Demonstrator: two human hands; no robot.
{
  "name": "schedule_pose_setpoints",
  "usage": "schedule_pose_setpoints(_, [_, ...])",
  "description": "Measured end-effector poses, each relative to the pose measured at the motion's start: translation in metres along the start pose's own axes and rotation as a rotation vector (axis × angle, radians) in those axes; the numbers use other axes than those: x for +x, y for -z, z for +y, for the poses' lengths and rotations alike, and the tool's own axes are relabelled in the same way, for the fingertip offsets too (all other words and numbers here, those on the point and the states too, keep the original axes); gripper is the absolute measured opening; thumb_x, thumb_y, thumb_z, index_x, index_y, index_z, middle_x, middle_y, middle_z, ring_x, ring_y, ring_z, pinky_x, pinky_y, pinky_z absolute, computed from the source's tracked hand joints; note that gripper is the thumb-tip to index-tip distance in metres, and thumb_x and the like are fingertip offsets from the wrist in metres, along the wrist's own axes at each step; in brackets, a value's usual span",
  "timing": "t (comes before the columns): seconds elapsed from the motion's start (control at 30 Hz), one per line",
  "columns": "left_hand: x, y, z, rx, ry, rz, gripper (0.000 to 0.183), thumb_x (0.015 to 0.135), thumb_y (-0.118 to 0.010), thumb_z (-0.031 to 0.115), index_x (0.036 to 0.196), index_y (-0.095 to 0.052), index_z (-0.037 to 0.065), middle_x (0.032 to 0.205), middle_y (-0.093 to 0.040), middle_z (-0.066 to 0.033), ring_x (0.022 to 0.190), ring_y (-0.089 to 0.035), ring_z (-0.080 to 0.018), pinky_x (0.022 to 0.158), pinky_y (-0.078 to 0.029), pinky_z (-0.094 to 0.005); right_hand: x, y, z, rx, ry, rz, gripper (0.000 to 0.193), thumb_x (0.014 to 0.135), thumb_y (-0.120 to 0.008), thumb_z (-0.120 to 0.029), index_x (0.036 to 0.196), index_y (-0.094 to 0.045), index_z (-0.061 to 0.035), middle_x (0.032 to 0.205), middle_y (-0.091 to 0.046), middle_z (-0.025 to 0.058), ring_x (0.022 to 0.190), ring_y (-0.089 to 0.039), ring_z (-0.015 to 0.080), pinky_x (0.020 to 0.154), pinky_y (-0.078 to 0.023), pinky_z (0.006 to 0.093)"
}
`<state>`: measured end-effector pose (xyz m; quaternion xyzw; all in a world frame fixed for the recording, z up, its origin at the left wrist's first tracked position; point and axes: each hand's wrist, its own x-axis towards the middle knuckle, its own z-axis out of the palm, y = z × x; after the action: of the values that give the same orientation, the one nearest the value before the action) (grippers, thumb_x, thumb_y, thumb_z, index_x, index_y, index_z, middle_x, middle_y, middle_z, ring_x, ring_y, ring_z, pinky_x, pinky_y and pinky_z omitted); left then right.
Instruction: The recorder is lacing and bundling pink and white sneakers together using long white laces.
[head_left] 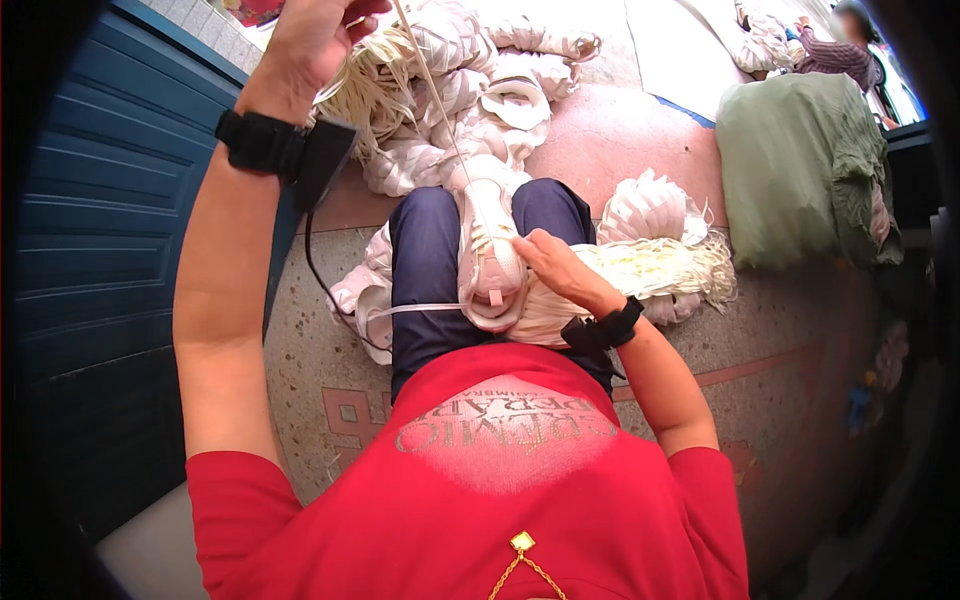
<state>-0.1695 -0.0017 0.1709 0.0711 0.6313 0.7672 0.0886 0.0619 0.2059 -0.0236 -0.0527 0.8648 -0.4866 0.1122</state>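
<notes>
A pale pink-and-white sneaker upper [484,262] lies between my knees, its eyelets partly laced. My left hand [318,48] is raised high at the upper left, its fingers curled around the end of a shoelace. From there the thin white shoelace [432,88] runs taut down to the upper. My right hand [560,264] is at the upper's right side, the fingers closed against its edge beside the lacing; the fingertips' exact grip is partly hidden. A white band [425,308] crosses my left thigh near the upper.
Bundled pale uppers [450,100] are heaped ahead, with loose cream laces [372,88] over them. More laces [665,268] and an upper bundle [650,208] lie at right. A green sack [785,170] stands beyond; a blue panelled door [110,200] borders the left. Another person [845,58] sits far right.
</notes>
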Motion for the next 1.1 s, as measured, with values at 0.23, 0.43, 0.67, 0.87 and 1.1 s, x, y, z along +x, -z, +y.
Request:
schedule_pose_setpoints(0.23, [-0.006,0.037,-0.025,0.027,0.057,0.009,0.020,0.086,-0.051,0.018,0.098,-0.057,0.002,0.086,-0.061,-0.0053,0.077,-0.055,-0.0118,0.061,-0.043,-0.0223,0.003,0.005,-0.017,-0.032,-0.096,0.047,0.031,0.084,-0.050,-0.028,0.078,-0.055,0.0016,0.074,-0.055,0.0234,0.074,-0.053,0.0401,0.063,-0.041,0.0430])
schedule_pose_setpoints(0.43, [-0.004,0.053,-0.026,0.059,0.086,0.070,0.021,0.086,-0.053,0.019,0.098,-0.057,0.002,0.086,-0.060,-0.0052,0.076,-0.055,-0.0116,0.061,-0.043,-0.0219,0.013,-0.008,-0.012,-0.062,-0.087,0.204,0.028,0.085,-0.049,-0.026,0.078,-0.051,0.0009,0.072,-0.055,0.0231,0.072,-0.054,0.0399,0.060,-0.041,0.0460])
schedule_pose_setpoints(0.67, [-0.034,0.039,-0.084,0.839,-0.065,-0.026,0.024,0.081,-0.054,0.017,0.099,-0.056,0.000,0.093,-0.059,-0.0046,0.081,-0.056,-0.0152,0.068,-0.045,-0.0256,0.025,-0.024,-0.018,-0.197,-0.065,0.224,0.014,0.087,-0.043,-0.016,0.092,-0.043,-0.0022,0.072,-0.057,0.0223,0.072,-0.054,0.0413,0.060,-0.042,0.0470])
schedule_pose_setpoints(0.87, [-0.142,-0.020,-0.164,0.796,0.057,-0.673,0.025,0.078,-0.059,0.018,0.094,-0.060,-0.002,0.081,-0.062,-0.0157,0.074,-0.059,-0.0197,0.067,-0.046,-0.0279,0.027,-0.015,-0.022,-0.044,0.063,0.409,0.014,0.086,-0.044,-0.014,0.091,-0.042,-0.0003,0.072,-0.056,0.0252,0.071,-0.054,0.0423,0.059,-0.042,0.0489])
schedule_pose_setpoints(1.1, [-0.142,-0.041,-0.159,0.836,0.143,-0.586,0.024,0.080,-0.056,0.022,0.081,-0.061,-0.002,0.065,-0.059,-0.0141,0.057,-0.055,-0.0162,0.055,-0.043,-0.0294,0.021,-0.001,-0.027,0.133,-0.011,0.293,0.017,0.085,-0.048,-0.015,0.086,-0.050,0.0018,0.076,-0.057,0.0225,0.073,-0.055,0.0397,0.060,-0.043,0.0430])
